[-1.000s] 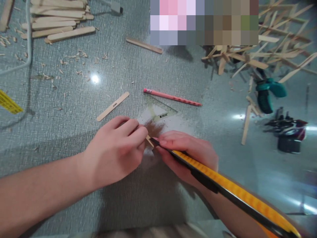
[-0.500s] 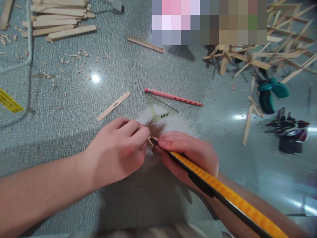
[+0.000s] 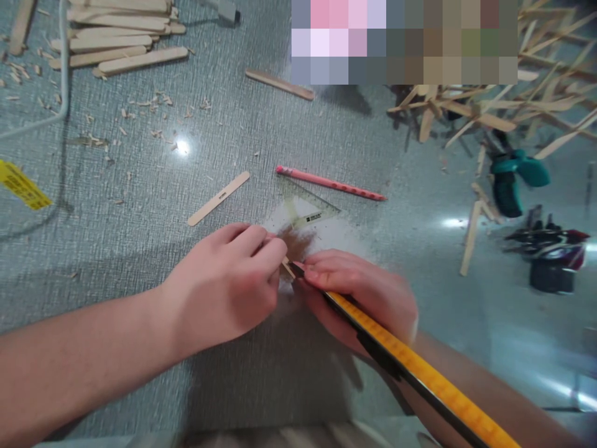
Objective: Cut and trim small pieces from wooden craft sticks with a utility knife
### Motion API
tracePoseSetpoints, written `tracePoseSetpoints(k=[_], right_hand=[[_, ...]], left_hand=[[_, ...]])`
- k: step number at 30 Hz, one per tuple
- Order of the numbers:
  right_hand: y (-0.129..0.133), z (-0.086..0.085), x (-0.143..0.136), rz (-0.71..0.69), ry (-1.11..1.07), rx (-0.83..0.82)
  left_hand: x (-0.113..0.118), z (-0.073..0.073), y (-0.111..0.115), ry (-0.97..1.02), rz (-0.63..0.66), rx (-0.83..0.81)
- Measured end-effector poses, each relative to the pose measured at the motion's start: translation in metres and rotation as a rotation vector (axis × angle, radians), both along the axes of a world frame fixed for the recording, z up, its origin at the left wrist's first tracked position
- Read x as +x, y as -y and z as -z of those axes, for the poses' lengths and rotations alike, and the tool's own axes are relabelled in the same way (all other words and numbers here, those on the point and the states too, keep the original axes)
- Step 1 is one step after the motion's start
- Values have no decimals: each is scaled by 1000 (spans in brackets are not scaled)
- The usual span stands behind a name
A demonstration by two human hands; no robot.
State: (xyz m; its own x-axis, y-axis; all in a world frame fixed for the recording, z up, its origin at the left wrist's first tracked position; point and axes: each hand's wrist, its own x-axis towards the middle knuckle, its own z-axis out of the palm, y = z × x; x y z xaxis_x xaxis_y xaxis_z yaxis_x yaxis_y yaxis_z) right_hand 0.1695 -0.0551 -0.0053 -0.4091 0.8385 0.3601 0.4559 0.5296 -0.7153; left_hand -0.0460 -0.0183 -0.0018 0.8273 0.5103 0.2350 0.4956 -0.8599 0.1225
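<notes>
Head cam: L hand [image 3: 228, 283] had fingers curled shut on a thin wood stick [image 3: 288, 269], fingertips hidden; the stick's end stuck out btwn the hands, above the table [image 3: 135, 186]. R hand [image 3: 364, 292] had fingers closed on the blade end of a yellow-black cutter [image 3: 401, 345], dark tip at the stick. Stick looked light, stiff, prob. easy to split along the grain; best hold was a flat pinch behind the cut, clear of the edge. Cutter looked rigid, long-tailed, angled back over the R forearm. Pencil [image 3: 331, 183] and set square [image 3: 313, 217] lay just beyond; loose stick [image 3: 219, 199] nr L knuckles. Table's near edge sat below the hands; more elbow room L, pliers [image 3: 507, 190] well off R.
</notes>
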Motion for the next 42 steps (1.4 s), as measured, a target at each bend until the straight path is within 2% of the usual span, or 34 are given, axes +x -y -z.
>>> tracePoseSetpoints(k=[5, 11, 22, 29, 34, 42], right_hand=[[2, 3, 0, 13, -3, -3], [4, 7, 1, 110, -35, -6], [-2, 5, -2, 78, -45, 6], [-2, 1, -1, -8, -37, -15], [-2, 1, 0, 3, -30, 4], [-2, 0, 0, 5, -19, 32]], left_hand=[[0, 2, 0, 6, -2, -3], [0, 5, 1, 52, 0, -21], [2, 2, 1, 22, -9, -11], [3, 0, 1, -14, 10, -2], [2, -1, 1, 5, -1, 30], [1, -4, 2, -3, 11, -14]])
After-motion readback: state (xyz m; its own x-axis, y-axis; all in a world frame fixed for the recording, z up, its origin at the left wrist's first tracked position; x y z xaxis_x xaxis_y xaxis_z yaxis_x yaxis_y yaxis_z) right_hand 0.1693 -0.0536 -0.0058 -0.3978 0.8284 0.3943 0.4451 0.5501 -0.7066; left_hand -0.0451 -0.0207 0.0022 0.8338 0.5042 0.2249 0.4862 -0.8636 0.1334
